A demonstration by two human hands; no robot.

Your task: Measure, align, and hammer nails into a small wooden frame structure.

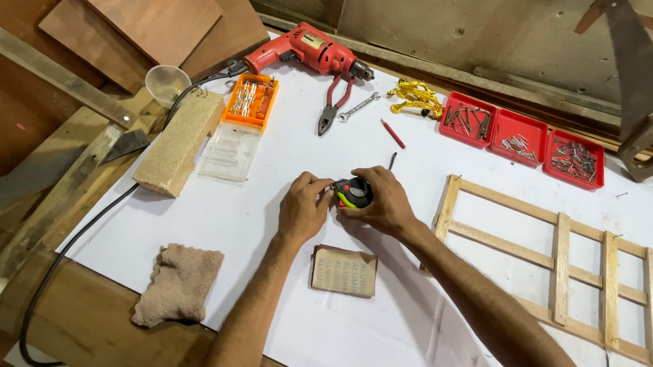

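Head view shows your two hands meeting over the white sheet covering the workbench (288, 297). Your right hand (383, 203) is cupped around a small black, yellow and red tape measure (354, 192), gripping its body from the side, likely so the case stays put on the sheet. Your left hand (303, 207) has its fingers curled in against the tape measure's left edge, pinching at it as if at the blade end; whether anything is drawn out is hidden. Just below your wrists lies a small brown sandpaper block (344, 271), and to your right a pale wooden slat frame (562, 268) lies flat. Farther back, well apart, sit a red electric drill (306, 50), red-handled pliers (333, 105) and three red trays of screws (521, 140).
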